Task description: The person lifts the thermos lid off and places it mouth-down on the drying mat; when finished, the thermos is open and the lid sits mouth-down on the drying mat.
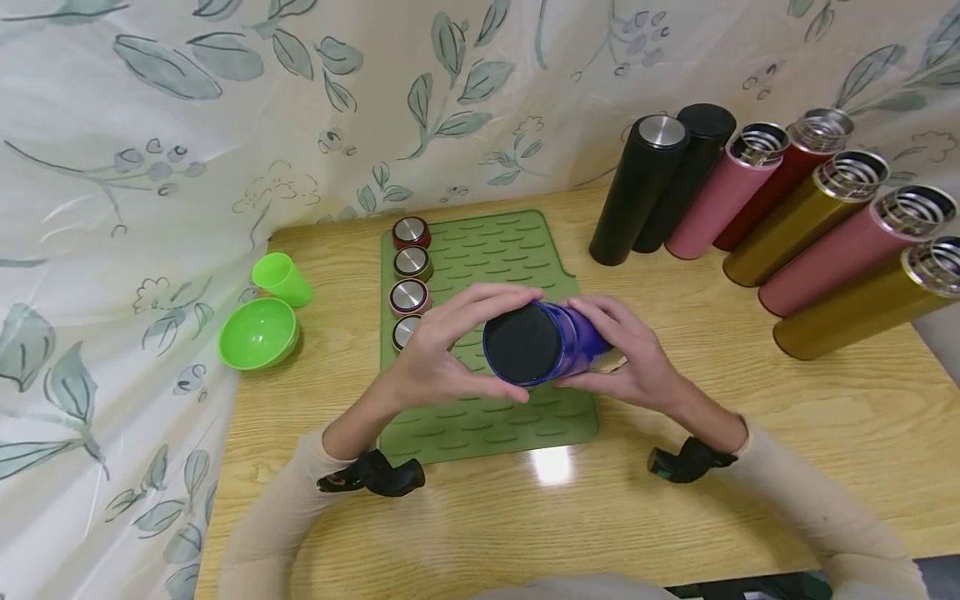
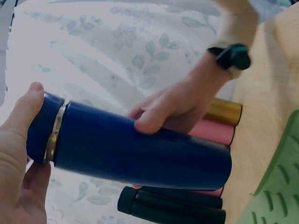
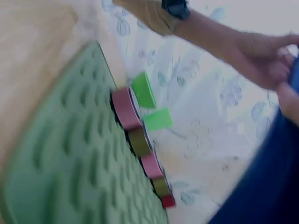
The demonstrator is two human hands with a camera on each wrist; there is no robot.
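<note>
A blue thermos bottle (image 2: 140, 147) is held above the green mat (image 1: 480, 433), its dark-ended lid (image 1: 522, 344) facing the head camera. Thumb and fingers of the left hand (image 1: 446, 350) grip the lid from both sides. The right hand (image 1: 637, 354) grips the body of the bottle further down. In the left wrist view, a strip of shiny metal neck (image 2: 55, 133) shows between lid and body. Along the mat's left edge stand several loose bottle lids (image 1: 409, 297) in red, gold and pink with silver tops; the left hand hides part of that row.
At the right back stand two black bottles (image 1: 637, 192) with lids on, beside several lidless pink, red and gold bottles (image 1: 840, 237). To the left of the mat are a bright green bowl (image 1: 258, 333) and a green cup (image 1: 282, 279). A leaf-patterned curtain (image 1: 300, 108) hangs behind the wooden table (image 1: 480, 533).
</note>
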